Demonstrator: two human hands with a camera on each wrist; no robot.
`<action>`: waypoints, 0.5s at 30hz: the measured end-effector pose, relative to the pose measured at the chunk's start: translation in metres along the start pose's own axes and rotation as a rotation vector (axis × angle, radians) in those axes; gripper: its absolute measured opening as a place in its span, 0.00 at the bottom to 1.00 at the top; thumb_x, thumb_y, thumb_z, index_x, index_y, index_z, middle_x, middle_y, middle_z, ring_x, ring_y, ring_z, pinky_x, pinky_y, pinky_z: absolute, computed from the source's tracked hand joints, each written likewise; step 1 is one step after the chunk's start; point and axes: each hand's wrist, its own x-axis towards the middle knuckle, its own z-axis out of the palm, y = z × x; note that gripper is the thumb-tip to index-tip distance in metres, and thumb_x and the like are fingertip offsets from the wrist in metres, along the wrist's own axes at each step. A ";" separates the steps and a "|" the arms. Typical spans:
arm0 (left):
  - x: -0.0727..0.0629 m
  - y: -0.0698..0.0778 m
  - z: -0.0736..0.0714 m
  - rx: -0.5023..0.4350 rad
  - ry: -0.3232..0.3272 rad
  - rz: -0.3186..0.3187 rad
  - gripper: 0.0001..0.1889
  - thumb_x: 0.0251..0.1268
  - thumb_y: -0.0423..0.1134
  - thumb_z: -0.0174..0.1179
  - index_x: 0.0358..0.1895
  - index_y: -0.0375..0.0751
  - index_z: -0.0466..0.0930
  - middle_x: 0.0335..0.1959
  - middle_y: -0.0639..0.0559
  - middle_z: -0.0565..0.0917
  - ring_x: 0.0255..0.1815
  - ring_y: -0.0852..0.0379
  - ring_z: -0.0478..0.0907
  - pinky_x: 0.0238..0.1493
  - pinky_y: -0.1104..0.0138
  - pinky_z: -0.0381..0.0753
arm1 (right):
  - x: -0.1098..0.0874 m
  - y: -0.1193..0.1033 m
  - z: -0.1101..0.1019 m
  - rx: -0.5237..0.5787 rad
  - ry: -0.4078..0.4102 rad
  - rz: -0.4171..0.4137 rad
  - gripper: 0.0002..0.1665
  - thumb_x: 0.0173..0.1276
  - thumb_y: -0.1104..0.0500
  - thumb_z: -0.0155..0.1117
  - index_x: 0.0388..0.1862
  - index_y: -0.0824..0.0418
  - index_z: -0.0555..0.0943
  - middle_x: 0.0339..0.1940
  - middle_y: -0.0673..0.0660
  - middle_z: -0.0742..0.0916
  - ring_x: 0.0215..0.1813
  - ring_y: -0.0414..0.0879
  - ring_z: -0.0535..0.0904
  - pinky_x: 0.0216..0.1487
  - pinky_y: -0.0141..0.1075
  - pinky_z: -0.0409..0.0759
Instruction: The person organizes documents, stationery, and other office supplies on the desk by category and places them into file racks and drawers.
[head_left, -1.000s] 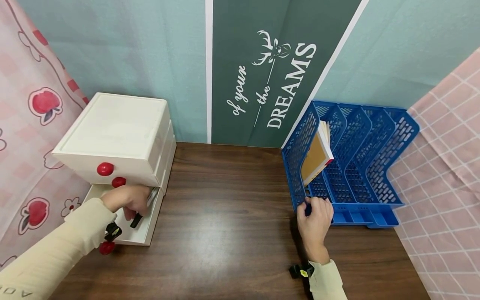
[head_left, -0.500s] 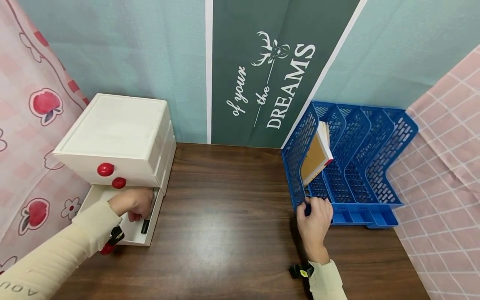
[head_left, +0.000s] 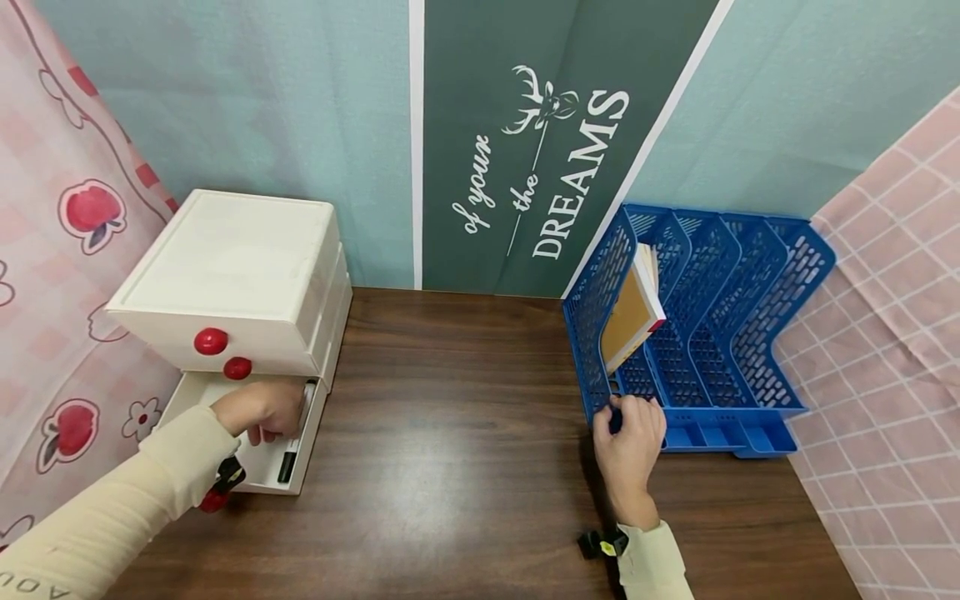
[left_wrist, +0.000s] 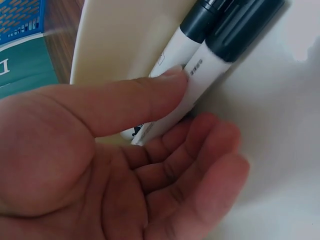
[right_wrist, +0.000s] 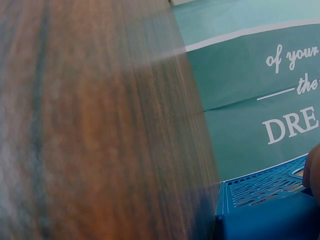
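Note:
My left hand [head_left: 272, 408] is inside the pulled-out bottom drawer [head_left: 258, 479] of the white drawer unit. Two white markers with black caps lie side by side along the drawer's right wall. In the left wrist view my thumb touches the nearer marker [left_wrist: 212, 67], while my other fingers are loosely bent below it. The second marker [left_wrist: 175, 50] lies between that one and the wall. My right hand [head_left: 632, 437] grips the front left corner of the blue file rack [head_left: 738, 412]; only a bit of this hand shows in the right wrist view.
A book [head_left: 630, 321] with a tan cover leans in the rack's leftmost slot. Small front trays [head_left: 768, 437] run along the rack. Red knobs [head_left: 211, 340] stick out from the drawer unit. Brown wooden table [head_left: 450, 433] lies between the unit and rack; curtains hang behind.
The marker at my left hand has swung from a slant to lie along the drawer's right wall, its black cap shifting toward the drawer front. My right hand has stayed put.

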 end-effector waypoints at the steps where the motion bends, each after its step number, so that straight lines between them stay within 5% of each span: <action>1: 0.000 0.000 0.000 0.022 -0.007 0.004 0.12 0.56 0.29 0.64 0.19 0.37 0.74 0.16 0.44 0.78 0.16 0.51 0.80 0.23 0.59 0.85 | 0.000 0.000 0.000 -0.001 0.001 -0.001 0.02 0.58 0.71 0.61 0.31 0.68 0.77 0.31 0.67 0.83 0.40 0.66 0.77 0.67 0.62 0.64; 7: -0.003 0.001 0.000 0.114 -0.031 0.051 0.15 0.53 0.30 0.61 0.12 0.43 0.70 0.12 0.49 0.76 0.13 0.54 0.77 0.19 0.62 0.83 | -0.001 0.001 0.000 -0.009 0.004 -0.004 0.03 0.56 0.71 0.60 0.31 0.68 0.77 0.30 0.67 0.83 0.40 0.66 0.77 0.68 0.62 0.64; 15: -0.007 0.002 -0.002 0.138 -0.050 0.049 0.15 0.55 0.34 0.64 0.15 0.43 0.71 0.15 0.46 0.77 0.19 0.52 0.78 0.20 0.60 0.81 | -0.001 -0.002 0.000 0.002 0.010 -0.008 0.05 0.55 0.72 0.61 0.31 0.68 0.78 0.31 0.67 0.84 0.40 0.66 0.78 0.66 0.64 0.64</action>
